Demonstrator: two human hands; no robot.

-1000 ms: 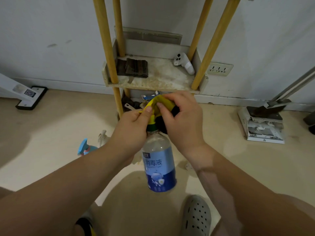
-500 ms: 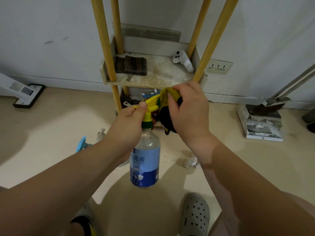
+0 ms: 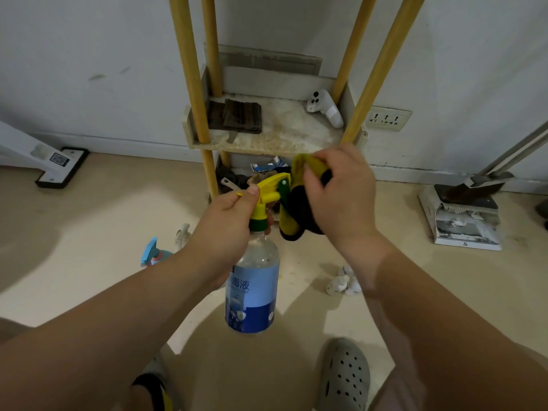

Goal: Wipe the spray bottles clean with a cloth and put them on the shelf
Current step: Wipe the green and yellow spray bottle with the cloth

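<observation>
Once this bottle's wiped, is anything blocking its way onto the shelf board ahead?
Nothing visible blocks it. The spray bottle hangs from the left hand in front of the shelf, whose middle is bare between a dark folded cloth on the left and a white controller at the right.

Person, head-camera view, downward.
- Forearms: two, bare from frame edge to wrist.
- Left hand (image 3: pixel 228 229), right hand (image 3: pixel 341 197): bare.
- Right foot: grey moulded clog (image 3: pixel 345 378) with rows of round holes.
- Left foot: dark footwear (image 3: pixel 154 391) with a yellow edge, mostly hidden.
- Right thigh: pale pink garment (image 3: pixel 410 390), type unclear.
</observation>
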